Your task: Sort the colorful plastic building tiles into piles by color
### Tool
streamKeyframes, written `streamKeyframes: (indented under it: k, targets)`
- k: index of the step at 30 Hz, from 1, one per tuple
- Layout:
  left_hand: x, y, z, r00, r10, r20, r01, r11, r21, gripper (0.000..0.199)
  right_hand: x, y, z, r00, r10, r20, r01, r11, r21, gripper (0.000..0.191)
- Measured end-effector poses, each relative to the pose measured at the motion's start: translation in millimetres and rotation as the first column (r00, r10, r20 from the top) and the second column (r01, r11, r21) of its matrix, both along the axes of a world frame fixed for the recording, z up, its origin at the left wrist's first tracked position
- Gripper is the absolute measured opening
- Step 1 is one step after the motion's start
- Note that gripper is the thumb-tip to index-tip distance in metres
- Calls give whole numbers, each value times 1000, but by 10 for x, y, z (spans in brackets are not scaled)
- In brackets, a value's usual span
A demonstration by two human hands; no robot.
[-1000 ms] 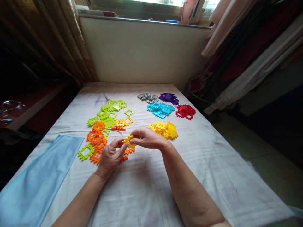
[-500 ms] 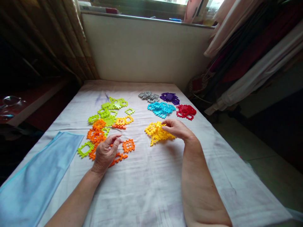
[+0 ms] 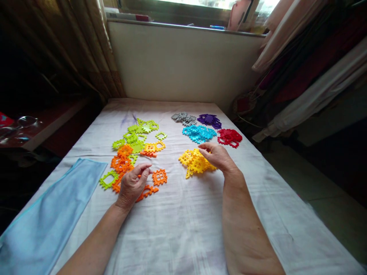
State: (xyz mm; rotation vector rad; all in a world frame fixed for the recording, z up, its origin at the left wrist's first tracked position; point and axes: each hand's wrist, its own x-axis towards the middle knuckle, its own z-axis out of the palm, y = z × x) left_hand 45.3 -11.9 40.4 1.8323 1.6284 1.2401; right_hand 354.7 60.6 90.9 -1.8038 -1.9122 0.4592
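Note:
My left hand [image 3: 134, 186] hovers over the orange pieces [image 3: 120, 163], its fingers curled and thumb near the fingertips; nothing shows between them. Just right of it lies an orange window-shaped piece [image 3: 159, 177]. At the right edge of the yellow pile [image 3: 196, 161] is my right hand [image 3: 215, 156], fingers bent and slightly apart, with no piece visible in its grasp. Green pieces [image 3: 137, 136] spread behind the orange ones, beside a few yellow-orange pieces [image 3: 150, 147]. A light green frame [image 3: 109, 179] lies left of my left hand.
Behind the yellow pile are turquoise [image 3: 199, 133], grey [image 3: 184, 118], purple [image 3: 210, 120] and red piles [image 3: 229, 137]. A blue cloth [image 3: 57, 214] covers the table's left side. Clothes hang at the right; a curtain [image 3: 88, 46] hangs at the left.
The whole view has shifted slightly, so things appear farther right. My right hand's fingers have lifted a little off the yellow pile. My left hand has hardly moved.

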Motion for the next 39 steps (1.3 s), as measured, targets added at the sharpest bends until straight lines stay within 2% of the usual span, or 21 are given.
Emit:
streamKeyframes:
  k: [5, 8, 10, 13, 16, 19, 23, 27, 29, 31, 33, 36, 39]
  targets:
    - [-78, 7, 39, 999, 19, -36, -18, 999, 48, 32, 1, 7, -40, 1000, -3, 17, 3, 1000, -17, 23]
    - [-275, 149, 34, 982, 83, -170, -62, 990, 129, 33, -15, 6, -30, 999, 3, 39, -1, 999, -47, 24]
    - [-449, 302, 8, 940, 129, -315, -79, 983, 167, 38, -39, 4, -19, 999, 12, 49, -9, 998, -55, 25]
    - [-680, 518, -51, 822, 177, -541, -181, 982, 47, 50, -74, -1, -1, 998, 21, 59, -17, 998, -62, 25]
    - [-805, 590, -89, 716, 125, -687, -279, 953, -117, 55, -86, -7, 16, 999, 22, 49, -19, 998, -51, 25]
    - [-833, 500, -81, 689, 72, -721, -263, 952, -156, 52, -76, -11, 24, 999, 21, 41, -19, 999, -46, 24]
    - [-835, 328, -3, 698, 80, -711, -234, 965, -121, 44, -74, -14, 23, 999, 34, 23, -33, 999, -37, 24]
    - [-888, 377, 139, 695, 113, -710, -261, 960, -103, 41, -95, -22, 36, 999, 41, 6, -41, 999, -34, 24]
    - [-920, 500, 221, 667, 159, -728, -353, 928, -120, 42, -95, -23, 43, 999, 43, 3, -43, 999, -33, 24]
    - [-938, 653, 298, 630, 178, -756, -464, 867, -182, 45, -84, -20, 41, 999, 52, -2, -52, 998, -23, 24]
    - [-932, 806, 363, 607, 149, -781, -541, 798, -268, 51, -68, -14, 32, 998, 56, -5, -56, 998, -19, 23]
    - [-884, 995, 428, 600, 105, -793, -591, 726, -352, 59, -54, -7, 19, 998, 61, -16, -61, 998, -14, 23]
    - [-823, 1111, 447, 607, 98, -789, -609, 695, -382, 59, -62, -7, 20, 997, 70, -29, -71, 997, -9, 22]
